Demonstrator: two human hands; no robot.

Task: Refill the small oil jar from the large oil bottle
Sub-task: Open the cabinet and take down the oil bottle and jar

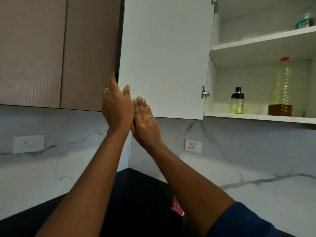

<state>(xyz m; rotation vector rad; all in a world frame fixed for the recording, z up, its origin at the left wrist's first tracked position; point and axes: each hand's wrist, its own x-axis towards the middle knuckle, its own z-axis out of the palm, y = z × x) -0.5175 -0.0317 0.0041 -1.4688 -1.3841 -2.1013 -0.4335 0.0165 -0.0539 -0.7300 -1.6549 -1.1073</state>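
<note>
Fingers [113, 80] of the left hand [116, 106] are curling round the edge of the open cabinet door [164, 57], thumb pressing its white inner face, while the right hand [145, 122] is hovering just beside it with fingers straight. Inside, the small oil jar [237, 102] is standing on the bottom shelf [248, 116], near the large oil bottle [281, 88] to its right.

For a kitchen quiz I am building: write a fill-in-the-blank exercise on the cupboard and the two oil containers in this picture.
1. The left hand grips the edge of the cabinet door, which stands ___.
2. The small oil jar has a ___ cap.
3. In this view the large oil bottle stands to the ___ of the jar.
Missing words: open; black; right.
</note>
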